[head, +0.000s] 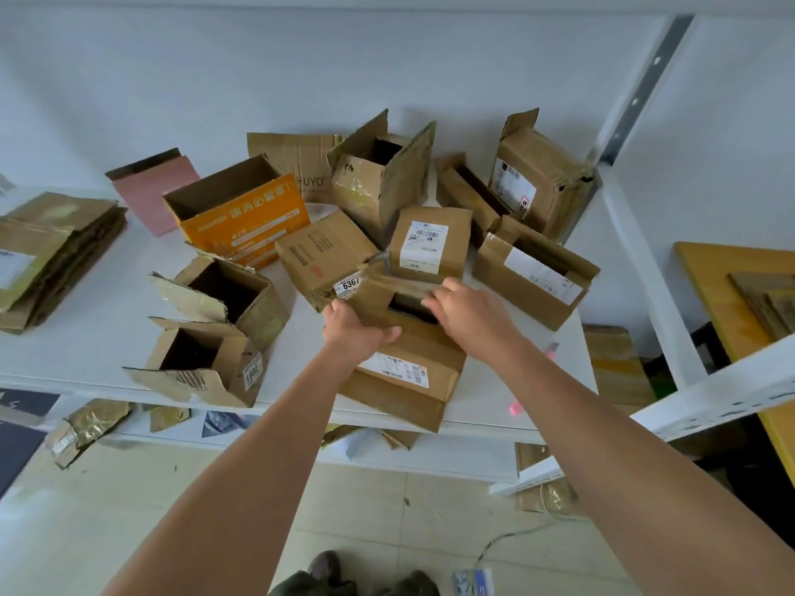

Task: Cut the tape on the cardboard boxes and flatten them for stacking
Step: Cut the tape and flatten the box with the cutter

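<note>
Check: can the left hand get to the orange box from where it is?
Probably yes. The left hand grips the near box, so it must let go first. The orange box sits behind and to the left; the brown box lies to the right of the path, leaving open table between.

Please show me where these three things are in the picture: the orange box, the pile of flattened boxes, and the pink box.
orange box [254,228]: head view, on its printed orange front side.
pile of flattened boxes [51,247]: head view, on the top sheet, left end of the table.
pink box [155,195]: head view, on its pink face.
</note>
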Action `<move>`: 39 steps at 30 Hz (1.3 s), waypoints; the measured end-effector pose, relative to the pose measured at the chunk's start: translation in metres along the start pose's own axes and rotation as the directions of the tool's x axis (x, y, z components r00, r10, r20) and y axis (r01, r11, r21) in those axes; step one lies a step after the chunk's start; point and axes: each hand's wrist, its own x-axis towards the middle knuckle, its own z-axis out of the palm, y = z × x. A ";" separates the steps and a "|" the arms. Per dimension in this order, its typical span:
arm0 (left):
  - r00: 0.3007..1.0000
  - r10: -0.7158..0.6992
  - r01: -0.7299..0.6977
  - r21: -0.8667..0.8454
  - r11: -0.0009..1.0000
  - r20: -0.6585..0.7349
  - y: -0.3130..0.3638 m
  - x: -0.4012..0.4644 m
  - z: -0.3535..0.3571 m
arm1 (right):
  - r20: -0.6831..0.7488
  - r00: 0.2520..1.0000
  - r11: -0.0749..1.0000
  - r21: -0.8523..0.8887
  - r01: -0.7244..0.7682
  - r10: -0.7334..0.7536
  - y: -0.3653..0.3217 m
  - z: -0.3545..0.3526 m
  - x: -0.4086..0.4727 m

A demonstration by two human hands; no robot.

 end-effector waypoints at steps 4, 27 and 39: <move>0.999 0.022 -0.022 0.000 1.000 0.049 0.001 0.000 -0.004 | -0.023 0.999 0.990 0.134 -0.041 0.045 0.010 -0.008 -0.004; 0.991 0.119 -0.129 0.210 0.969 0.062 0.010 -0.018 0.015 | 0.222 0.606 0.193 0.817 -0.543 0.764 -0.027 0.049 -0.068; 0.958 0.263 -0.272 0.067 0.960 0.113 0.002 -0.013 0.002 | 0.332 0.532 0.015 0.838 -0.545 0.779 -0.049 0.065 -0.070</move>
